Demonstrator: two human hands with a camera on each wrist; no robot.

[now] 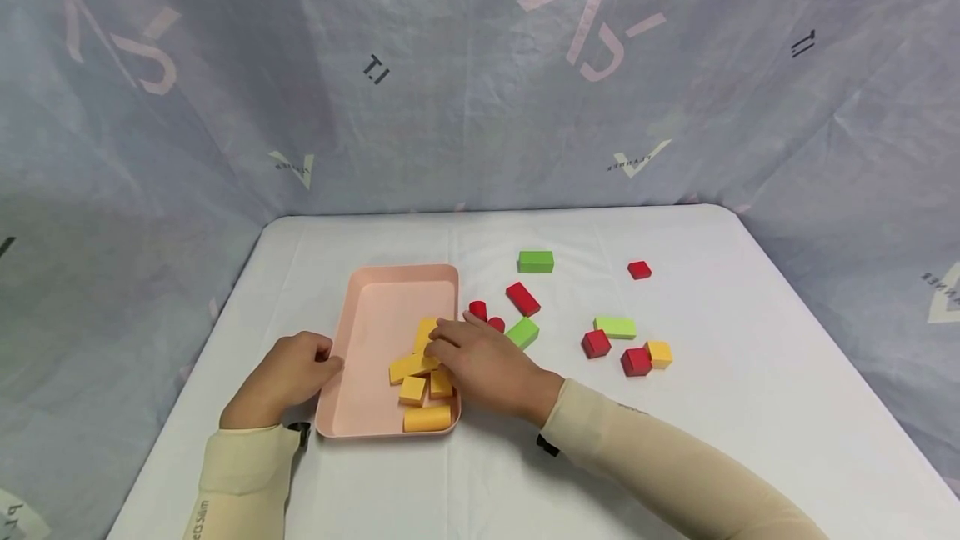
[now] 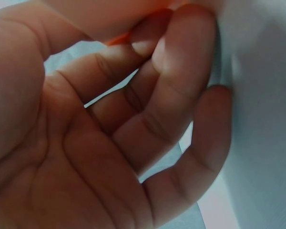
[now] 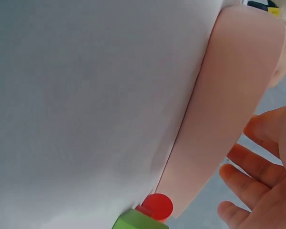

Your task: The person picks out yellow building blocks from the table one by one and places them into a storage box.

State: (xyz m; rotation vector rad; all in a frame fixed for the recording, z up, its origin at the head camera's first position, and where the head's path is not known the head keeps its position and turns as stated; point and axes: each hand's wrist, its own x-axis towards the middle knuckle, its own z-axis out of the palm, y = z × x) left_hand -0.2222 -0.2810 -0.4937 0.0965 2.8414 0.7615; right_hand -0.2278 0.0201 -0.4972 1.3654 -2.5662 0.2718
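Observation:
A shallow pink tray (image 1: 382, 294) lies on the left half of the table. My left hand (image 1: 288, 373) grips its left rim, thumb on the edge and fingers curled below; the left wrist view shows those curled fingers (image 2: 181, 71) close to the white tabletop. Over the tray's right wall reaches my right hand (image 1: 491, 365), its fingertips among yellow blocks. Loosely bent fingers (image 3: 250, 186) show past the tray wall in the right wrist view, with no block visible between them. Inside the tray lie a yellow cylinder (image 1: 427, 418), a yellow cube (image 1: 412, 391) and several other yellow blocks.
Right of the tray are red cylinders (image 1: 477, 310), a green block (image 1: 522, 332) and a red block (image 1: 522, 299). Farther off lie another green block (image 1: 536, 262), red cubes (image 1: 596, 344), a light green block (image 1: 615, 327), a yellow cube (image 1: 659, 354) and a small red block (image 1: 640, 270).

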